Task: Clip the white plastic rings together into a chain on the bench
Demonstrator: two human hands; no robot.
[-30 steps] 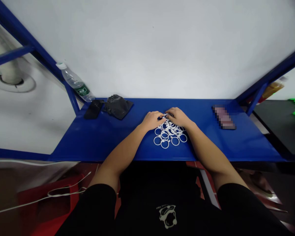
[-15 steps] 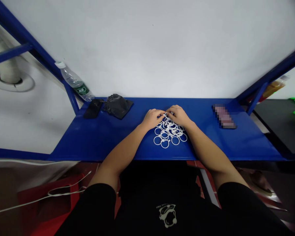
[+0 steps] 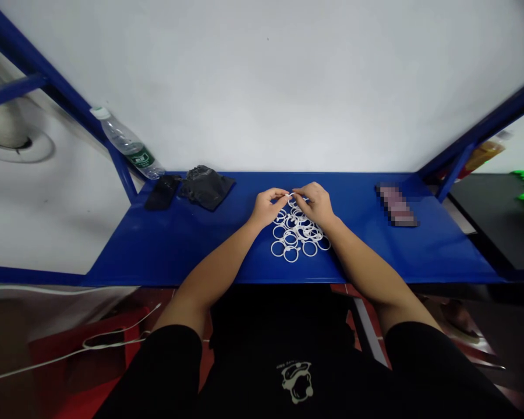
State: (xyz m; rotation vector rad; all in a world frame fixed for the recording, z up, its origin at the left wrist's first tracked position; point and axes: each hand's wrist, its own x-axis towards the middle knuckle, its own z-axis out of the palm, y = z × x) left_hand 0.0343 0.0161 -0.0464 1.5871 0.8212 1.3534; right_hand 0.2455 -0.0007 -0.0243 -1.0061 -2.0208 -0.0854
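Observation:
A heap of several white rings lies on the blue shelf in front of me. My left hand and my right hand meet just above the far end of the heap. Both pinch one white ring between their fingertips, lifted slightly off the pile.
At the back left stand a plastic water bottle, a small black object and a crumpled black bag. A blurred flat object lies at the right. Blue frame posts rise at both ends.
Both hands have risen from resting on the ring heap and now pinch one ring between them, a little higher and farther back.

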